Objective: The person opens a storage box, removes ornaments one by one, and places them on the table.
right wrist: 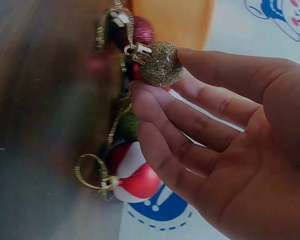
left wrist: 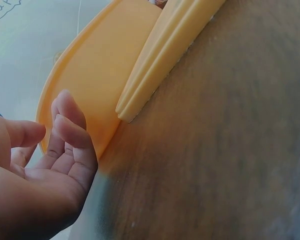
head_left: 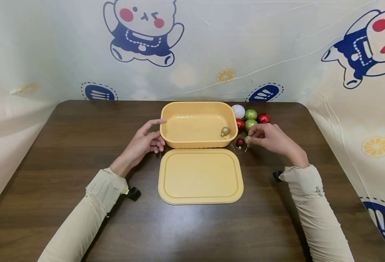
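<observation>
A yellow plastic box (head_left: 195,145) stands at the table's back, with a gold Christmas ball (head_left: 225,131) inside at its right. At its left end is my left hand (head_left: 142,141), index fingertip at the rim and the other fingers loosely bent beside the wall. My right hand (head_left: 271,137), right of the box, pinches a glittery gold Christmas ball (right wrist: 162,64) between thumb and fingers; its cap and gold loop point away from the palm. Close to it lies a small dark red ball (head_left: 240,142).
A yellow lid (head_left: 200,176) lies flat in front of the box. Right of the box are a white ball (head_left: 238,111), green balls (head_left: 250,114) and red balls (head_left: 263,118), bunched together. A printed cloth (head_left: 199,47) hangs behind the wooden table (head_left: 192,233).
</observation>
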Action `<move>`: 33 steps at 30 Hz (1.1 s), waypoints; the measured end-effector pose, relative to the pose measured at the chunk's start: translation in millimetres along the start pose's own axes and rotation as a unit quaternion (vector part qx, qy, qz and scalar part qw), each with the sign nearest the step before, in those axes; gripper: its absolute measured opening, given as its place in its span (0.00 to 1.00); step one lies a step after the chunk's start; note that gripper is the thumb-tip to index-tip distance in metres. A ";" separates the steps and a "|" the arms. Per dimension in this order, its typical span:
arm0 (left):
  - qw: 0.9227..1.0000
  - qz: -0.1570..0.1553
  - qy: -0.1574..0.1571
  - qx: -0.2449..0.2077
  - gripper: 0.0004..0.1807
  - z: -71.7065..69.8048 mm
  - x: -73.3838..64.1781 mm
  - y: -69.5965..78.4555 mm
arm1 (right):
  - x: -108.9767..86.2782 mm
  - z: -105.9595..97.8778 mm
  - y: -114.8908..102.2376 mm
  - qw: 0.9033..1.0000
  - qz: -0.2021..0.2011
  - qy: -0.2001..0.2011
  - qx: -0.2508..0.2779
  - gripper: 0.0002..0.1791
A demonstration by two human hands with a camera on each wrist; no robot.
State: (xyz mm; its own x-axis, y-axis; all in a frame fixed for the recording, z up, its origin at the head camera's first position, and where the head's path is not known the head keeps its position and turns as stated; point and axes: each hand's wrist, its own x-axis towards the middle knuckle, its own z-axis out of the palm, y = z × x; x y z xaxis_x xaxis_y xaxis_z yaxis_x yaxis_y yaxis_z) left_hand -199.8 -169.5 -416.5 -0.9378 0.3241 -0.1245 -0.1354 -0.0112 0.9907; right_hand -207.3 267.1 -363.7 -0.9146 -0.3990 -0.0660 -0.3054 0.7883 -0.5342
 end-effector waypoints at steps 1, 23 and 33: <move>1.000 0.000 0.000 -0.001 0.22 0.0 -0.1 0.2 | 1.2 1.5 2.3 1.000 0.002 -0.004 -0.001 0.08; 1.000 0.004 -0.001 -0.003 0.22 -0.1 -1.8 1.1 | 4.0 5.6 6.4 0.999 0.022 -0.028 -0.012 0.08; 1.000 0.000 -0.003 -0.004 0.23 0.8 -2.3 2.1 | -8.6 -10.2 6.3 0.999 0.034 -0.012 -0.026 0.11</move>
State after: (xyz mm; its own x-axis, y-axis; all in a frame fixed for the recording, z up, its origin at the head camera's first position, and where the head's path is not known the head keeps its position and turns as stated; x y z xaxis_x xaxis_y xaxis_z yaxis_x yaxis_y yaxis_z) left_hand -197.8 -169.5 -414.1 -0.9357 0.3299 -0.1246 -0.1381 -0.0177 0.9903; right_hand -204.1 280.3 -357.9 -0.9273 -0.3544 -0.1203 -0.2570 0.8368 -0.4835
